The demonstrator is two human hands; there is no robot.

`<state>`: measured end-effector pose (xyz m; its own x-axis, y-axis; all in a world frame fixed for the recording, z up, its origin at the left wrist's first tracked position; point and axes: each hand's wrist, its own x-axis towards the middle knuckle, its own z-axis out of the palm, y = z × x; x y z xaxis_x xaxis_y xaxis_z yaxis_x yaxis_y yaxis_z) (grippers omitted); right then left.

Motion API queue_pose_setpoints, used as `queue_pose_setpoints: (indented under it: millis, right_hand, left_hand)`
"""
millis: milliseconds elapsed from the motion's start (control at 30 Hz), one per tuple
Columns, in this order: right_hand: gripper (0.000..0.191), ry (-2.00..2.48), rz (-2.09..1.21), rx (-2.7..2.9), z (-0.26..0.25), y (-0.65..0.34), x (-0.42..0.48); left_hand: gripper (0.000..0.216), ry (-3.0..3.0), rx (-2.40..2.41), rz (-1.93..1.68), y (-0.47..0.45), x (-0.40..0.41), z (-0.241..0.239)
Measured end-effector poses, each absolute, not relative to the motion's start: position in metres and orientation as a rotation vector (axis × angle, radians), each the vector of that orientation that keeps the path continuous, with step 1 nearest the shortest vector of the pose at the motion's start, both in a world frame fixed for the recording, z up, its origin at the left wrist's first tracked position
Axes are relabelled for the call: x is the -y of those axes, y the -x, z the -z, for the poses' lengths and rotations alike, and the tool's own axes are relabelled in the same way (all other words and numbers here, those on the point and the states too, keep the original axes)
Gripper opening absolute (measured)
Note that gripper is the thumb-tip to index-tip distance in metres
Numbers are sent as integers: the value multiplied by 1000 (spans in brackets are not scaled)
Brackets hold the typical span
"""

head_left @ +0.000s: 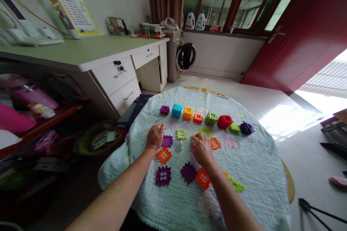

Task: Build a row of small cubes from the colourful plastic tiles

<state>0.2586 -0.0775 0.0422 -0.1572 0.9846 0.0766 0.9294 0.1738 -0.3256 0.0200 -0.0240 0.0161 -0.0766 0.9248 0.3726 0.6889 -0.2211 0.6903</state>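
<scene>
A round table under a pale quilted cloth point(252, 173) carries colourful plastic puzzle tiles. My left hand point(155, 135) rests flat on the cloth, touching a purple tile point(167, 140). My right hand point(201, 148) has its fingertips at a light green tile point(205, 131), next to an orange tile point(215, 143); whether it grips anything is hidden. A yellow-green tile point(181, 134) lies between the hands. Near my forearms lie an orange tile point(164, 155), purple tiles point(163, 175) and another orange one point(203, 178). A row of assembled cubes, such as the blue cube point(176, 110), runs along the far side.
A desk with drawers point(119, 75) stands to the left, a washing machine point(182, 56) beyond it. A cluttered shelf and green basin point(97, 139) sit at the left on the floor. A red door point(306, 32) is open on the right. A window sill holds detergent bottles point(195, 20).
</scene>
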Motion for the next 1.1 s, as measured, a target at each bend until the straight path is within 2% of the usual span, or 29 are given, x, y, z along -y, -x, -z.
queue_pose_setpoints:
  millis: [100, 233, 400, 567, 700, 833, 933, 1100]
  right_hand:
    - [21, 1757, -368, 2084, -43, -266, 80]
    - [17, 1785, -273, 1953, -44, -292, 85]
    - [25, 1874, -297, 2089, -43, -300, 103]
    - [9, 1781, -468, 2199, -55, -285, 111]
    - [17, 1736, -694, 2180, -59, -287, 107]
    - [39, 1782, -462, 2014, -52, -297, 103]
    - [37, 1808, -314, 1990, -48, -300, 103]
    - [33, 1873, -393, 2145, -46, -293, 106]
  left_hand:
    - [56, -1925, -1753, -1170, -20, 24, -17]
    - [56, -1930, -1751, -1174, -20, 23, -15]
    - [55, -1948, -1753, -1157, -19, 23, -15]
    - [55, -1964, -1762, -1141, -20, 23, -18]
    - [54, -1968, -1768, -1136, -20, 23, -18]
    - [52, -1954, -1762, -1148, -21, 24, -18]
    - [52, -1951, -1751, -1150, -21, 24, -17]
    - [55, -1904, -1751, -1187, -20, 24, -15]
